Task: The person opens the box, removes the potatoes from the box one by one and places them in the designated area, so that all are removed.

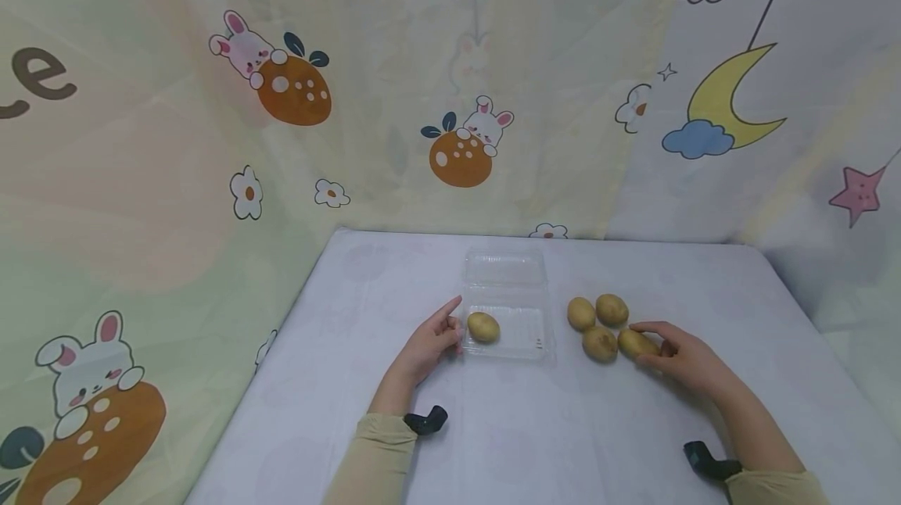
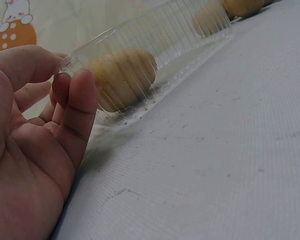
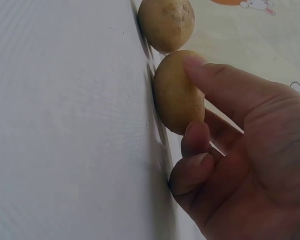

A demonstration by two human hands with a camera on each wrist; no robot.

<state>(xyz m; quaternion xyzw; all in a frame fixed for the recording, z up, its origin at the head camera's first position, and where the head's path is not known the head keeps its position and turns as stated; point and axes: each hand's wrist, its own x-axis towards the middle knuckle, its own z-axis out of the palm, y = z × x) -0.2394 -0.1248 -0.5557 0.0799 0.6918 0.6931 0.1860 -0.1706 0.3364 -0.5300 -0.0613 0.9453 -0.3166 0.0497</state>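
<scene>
At the left edge of an open clear plastic box (image 1: 517,341), my left hand (image 1: 431,341) holds the rim, its curled fingers against the wall in the left wrist view. One small yellow potato (image 1: 483,327) lies inside the box at its left side. My right hand (image 1: 679,356) pinches another potato (image 3: 177,95), with the thumb on one side and bent fingers on the other. That potato is low over the table, close beside three more potatoes, the nearest of them (image 1: 600,344) just left of it.
The box's clear lid (image 1: 504,266) is folded back toward the far side of the white-covered table (image 1: 521,427). Behind the table hangs a printed cloth (image 1: 380,83) with rabbits, flowers and a moon. Each wrist wears a small black device (image 1: 426,420).
</scene>
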